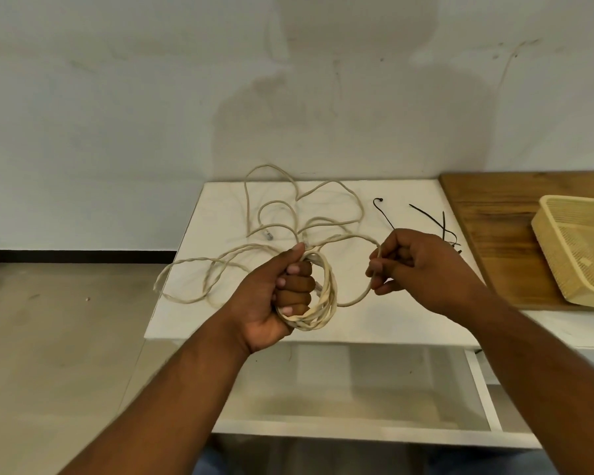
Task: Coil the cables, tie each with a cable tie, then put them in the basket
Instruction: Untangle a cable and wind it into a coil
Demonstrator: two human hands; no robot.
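A cream cable sprawls in loose loops over the white table. My left hand is shut around a small coil of several turns of this cable, held just above the table's front part. My right hand pinches the strand that runs out of the coil, a short way to the right. One plug end lies among the loops at the back left. Black cable ties lie behind my right hand, partly hidden by it. The cream plastic basket stands at the right.
The basket rests on a wooden board that adjoins the white table on the right. One cable loop hangs over the table's left edge. A wall stands close behind, and a lower white shelf shows under the table's front edge.
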